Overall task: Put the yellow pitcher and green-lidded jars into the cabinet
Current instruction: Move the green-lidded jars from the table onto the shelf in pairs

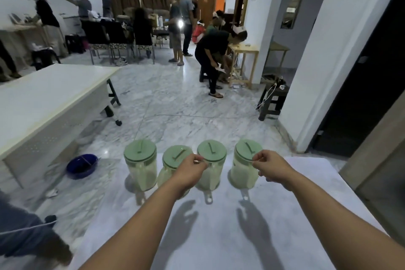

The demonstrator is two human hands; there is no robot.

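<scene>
four green-lidded jars stand in a row along the far edge of the white counter [219, 237], all upright, pale contents showing through the clear walls. take the far-left jar [140, 165] as the landmark: it stands alone, untouched, lid on, nearest the counter's left corner. just right of it sits the second jar [173, 160], a touch nearer the person, its lid partly covered by the left hand [191, 171]. right of that again, the third jar [211, 165], and at the end of the row, farthest from the landmark, the fourth jar [246, 164].

the left hand is closed in a pinch, thumb and finger meeting on a thin wire-like handle between the second and third lids; which of the two jars that handle belongs to, i cannot tell. the right hand [270, 167] is also pinched shut, on a thin handle at the near rim of the fourth jar. both forearms reach in bare from the bottom of the view, and their shadows fall on the counter below the jars.

beyond the landmark jar, down on the marble floor [186, 103] to its left, lies a blue basin [82, 165]. further left of that runs a long white table [43, 98]. other people stand at the far end of the room.
</scene>
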